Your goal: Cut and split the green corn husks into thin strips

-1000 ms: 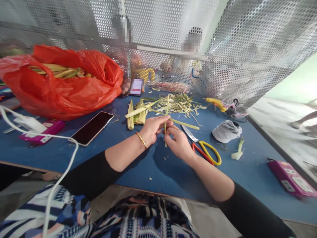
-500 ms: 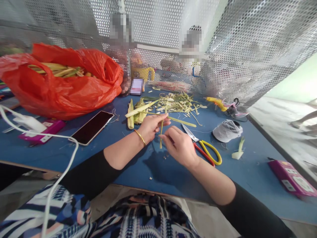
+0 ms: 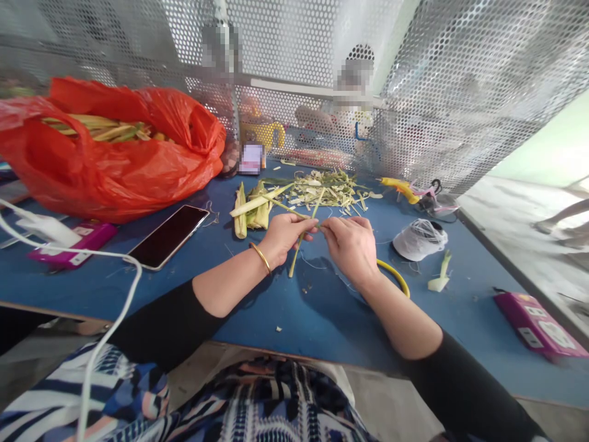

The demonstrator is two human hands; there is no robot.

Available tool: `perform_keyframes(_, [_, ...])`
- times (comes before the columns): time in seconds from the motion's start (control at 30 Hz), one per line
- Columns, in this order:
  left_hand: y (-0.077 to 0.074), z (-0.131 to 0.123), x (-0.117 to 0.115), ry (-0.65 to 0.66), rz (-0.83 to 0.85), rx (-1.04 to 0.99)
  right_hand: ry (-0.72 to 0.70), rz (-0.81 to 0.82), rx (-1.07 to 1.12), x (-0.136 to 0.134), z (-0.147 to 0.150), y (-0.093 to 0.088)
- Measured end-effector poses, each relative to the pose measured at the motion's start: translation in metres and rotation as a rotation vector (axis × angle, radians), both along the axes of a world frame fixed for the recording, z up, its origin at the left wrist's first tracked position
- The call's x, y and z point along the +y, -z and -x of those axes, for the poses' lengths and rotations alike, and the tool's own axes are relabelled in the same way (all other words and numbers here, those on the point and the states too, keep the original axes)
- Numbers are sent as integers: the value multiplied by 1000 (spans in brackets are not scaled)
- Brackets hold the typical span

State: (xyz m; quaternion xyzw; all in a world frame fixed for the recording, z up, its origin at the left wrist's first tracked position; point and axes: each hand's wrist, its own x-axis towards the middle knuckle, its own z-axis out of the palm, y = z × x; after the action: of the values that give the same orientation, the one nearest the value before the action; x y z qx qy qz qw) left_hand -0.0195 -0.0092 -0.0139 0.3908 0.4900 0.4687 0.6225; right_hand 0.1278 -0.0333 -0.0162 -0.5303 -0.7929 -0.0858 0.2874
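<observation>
Two narrow yellow-green leaf strips, which look like corn husk, cross at my fingertips. My left hand (image 3: pixel 286 237) pinches the crossing between thumb and fingers. One strip (image 3: pixel 294 264) runs through the pinch from near me to the far side; the other strip (image 3: pixel 286 208) slants in from the left. Close against the left fingertips, my right hand (image 3: pixel 353 248) is closed on the right part of the slanting strip, mostly hidden by its fingers. Below the right hand lies a pair of scissors; only its yellow handle (image 3: pixel 396 274) shows.
Husk pieces (image 3: pixel 257 212) and a heap of shreds (image 3: pixel 324 188) lie beyond my hands. A red plastic bag (image 3: pixel 151 172) of husks, a phone (image 3: pixel 169 236), a cable and purple box are left. Right are a white thread bundle (image 3: pixel 419 239) and another purple box (image 3: pixel 538 322). A perforated screen stands behind.
My right hand has moved up and away from the near end of one strip to the right part of the other. It now covers most of the scissors. The left hand keeps its pinch.
</observation>
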Motion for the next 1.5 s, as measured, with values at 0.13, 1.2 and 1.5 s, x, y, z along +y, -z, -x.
perform_keyframes(0.13, [0, 0, 2, -18, 7, 9, -34, 107, 75, 2, -2, -5])
perform_keyframes(1.2, [-7, -4, -11, 270, 31, 58, -78, 540, 1171, 17, 0, 7])
perform_keyframes(1.5, [-12, 2, -12, 235, -68, 69, 128, 105, 727, 10, -12, -17])
